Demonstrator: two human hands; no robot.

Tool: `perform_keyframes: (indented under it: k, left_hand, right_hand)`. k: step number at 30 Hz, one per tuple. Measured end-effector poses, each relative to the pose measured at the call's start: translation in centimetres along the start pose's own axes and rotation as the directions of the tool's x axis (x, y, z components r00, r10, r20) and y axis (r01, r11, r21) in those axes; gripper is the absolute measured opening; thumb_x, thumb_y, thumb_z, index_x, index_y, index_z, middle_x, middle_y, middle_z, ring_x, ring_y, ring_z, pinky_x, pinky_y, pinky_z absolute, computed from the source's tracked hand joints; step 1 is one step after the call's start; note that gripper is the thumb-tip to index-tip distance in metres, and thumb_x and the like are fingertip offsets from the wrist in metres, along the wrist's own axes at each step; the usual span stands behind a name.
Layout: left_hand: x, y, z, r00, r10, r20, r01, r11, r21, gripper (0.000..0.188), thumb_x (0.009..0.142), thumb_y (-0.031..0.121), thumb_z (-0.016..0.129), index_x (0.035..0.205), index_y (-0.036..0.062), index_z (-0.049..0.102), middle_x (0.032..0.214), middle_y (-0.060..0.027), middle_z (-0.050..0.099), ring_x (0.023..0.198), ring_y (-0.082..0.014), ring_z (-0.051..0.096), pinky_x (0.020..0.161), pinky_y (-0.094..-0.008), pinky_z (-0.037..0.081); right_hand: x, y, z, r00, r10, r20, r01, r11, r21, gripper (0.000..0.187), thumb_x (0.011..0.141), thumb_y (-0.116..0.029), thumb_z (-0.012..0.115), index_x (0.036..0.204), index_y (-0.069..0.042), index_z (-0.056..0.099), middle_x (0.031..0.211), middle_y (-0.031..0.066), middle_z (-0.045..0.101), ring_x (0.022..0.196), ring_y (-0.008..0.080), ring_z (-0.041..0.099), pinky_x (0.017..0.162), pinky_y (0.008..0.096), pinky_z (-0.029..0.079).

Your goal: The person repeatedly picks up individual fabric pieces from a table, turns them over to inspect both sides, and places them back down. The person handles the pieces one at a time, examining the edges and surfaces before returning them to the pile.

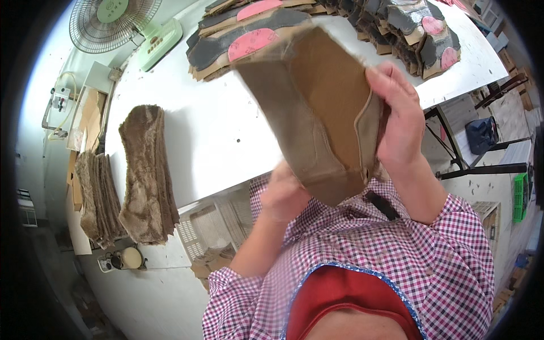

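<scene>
Up in front of me is a brown boot upper [331,85], a stitched piece with a tan inner face and a taupe panel along its left side. My right hand [401,116] is closed round its right edge, with the thumb near the top of that edge. At the lower left edge, my left hand [283,195] is closed and slightly blurred, its fingertips partly hidden by the piece. To the left on the white table [224,133] lies a stack of brown furry lining pieces [146,175], with a second furry stack [97,195] beside it.
Stacks of dark grey and tan pieces with pink patches [252,42] lie along the far side, more [422,37] at far right. A fan [113,17] stands far left. Below the table's front edge is a white plastic crate [212,226]; a dark blue bag [481,136] sits right.
</scene>
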State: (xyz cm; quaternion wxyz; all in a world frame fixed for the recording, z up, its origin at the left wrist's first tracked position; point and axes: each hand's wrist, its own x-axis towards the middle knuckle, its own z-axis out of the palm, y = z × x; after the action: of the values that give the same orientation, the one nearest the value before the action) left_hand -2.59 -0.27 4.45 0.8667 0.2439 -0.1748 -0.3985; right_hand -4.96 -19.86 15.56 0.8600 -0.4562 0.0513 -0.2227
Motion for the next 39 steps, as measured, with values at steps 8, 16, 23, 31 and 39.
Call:
perform_keyframes:
  k: [8, 16, 23, 31, 39]
  left_hand:
    - [-0.3, -1.0, 1.2, 0.936, -0.350, 0.032, 0.295, 0.832, 0.470, 0.063, 0.078, 0.014, 0.074, 0.134, -0.0030, 0.049, 0.130, -0.0139, 0.056, 0.119, -0.0250, 0.053, 0.100, -0.0390, 0.043]
    - [-1.4, 1.9, 3.5, 0.968, -0.184, -0.171, 0.233, 0.909, 0.346, 0.052, 0.082, 0.011, 0.070, 0.129, -0.0043, 0.053, 0.124, -0.0145, 0.060, 0.115, -0.0256, 0.057, 0.096, -0.0378, 0.047]
    - [-1.8, 3.7, 4.0, 0.987, -0.012, -0.158, 0.040, 0.984, 0.171, 0.054, 0.073, -0.003, 0.062, 0.126, -0.0065, 0.053, 0.121, -0.0174, 0.061, 0.112, -0.0304, 0.060, 0.093, -0.0424, 0.050]
    - [-1.9, 3.2, 6.4, 0.949, 0.009, -0.314, 0.038, 0.989, 0.143, 0.062, 0.069, -0.006, 0.059, 0.130, -0.0065, 0.047, 0.123, -0.0188, 0.059, 0.112, -0.0318, 0.060, 0.093, -0.0439, 0.050]
    - [-0.7, 2.8, 6.6, 0.920, 0.092, -0.382, -0.011, 0.978, 0.210, 0.062, 0.068, -0.007, 0.047, 0.130, -0.0111, 0.043, 0.120, -0.0234, 0.058, 0.108, -0.0361, 0.061, 0.092, -0.0461, 0.053]
  right_hand:
    - [4.9, 2.0, -0.2, 0.978, 0.136, -0.156, -0.128, 0.990, 0.059, 0.028, 0.098, -0.028, 0.052, 0.104, -0.003, 0.063, 0.098, 0.0056, 0.065, 0.088, 0.0145, 0.059, 0.080, 0.0281, 0.046]
    - [-1.1, 4.8, -5.0, 0.848, 0.525, 0.075, -0.511, 0.847, -0.145, 0.051, 0.100, -0.040, 0.049, 0.125, 0.005, 0.056, 0.120, 0.0123, 0.063, 0.108, 0.0183, 0.060, 0.097, 0.0334, 0.047]
    - [-0.4, 4.6, -8.4, 0.741, 0.652, 0.163, -0.657, 0.753, -0.025, 0.028, 0.096, -0.023, 0.058, 0.113, -0.001, 0.061, 0.103, 0.0097, 0.069, 0.095, 0.0150, 0.068, 0.090, 0.0302, 0.055]
    - [1.0, 2.5, -6.7, 0.972, 0.012, 0.237, 0.163, 0.691, -0.704, 0.016, 0.096, -0.015, 0.060, 0.092, 0.000, 0.065, 0.081, -0.0024, 0.064, 0.074, 0.0041, 0.055, 0.065, 0.0215, 0.046]
    - [0.8, 9.2, -7.9, 0.888, 0.405, 0.217, -0.270, 0.842, -0.468, 0.027, 0.097, -0.025, 0.058, 0.099, 0.001, 0.066, 0.081, -0.0024, 0.061, 0.075, 0.0053, 0.052, 0.066, 0.0235, 0.045]
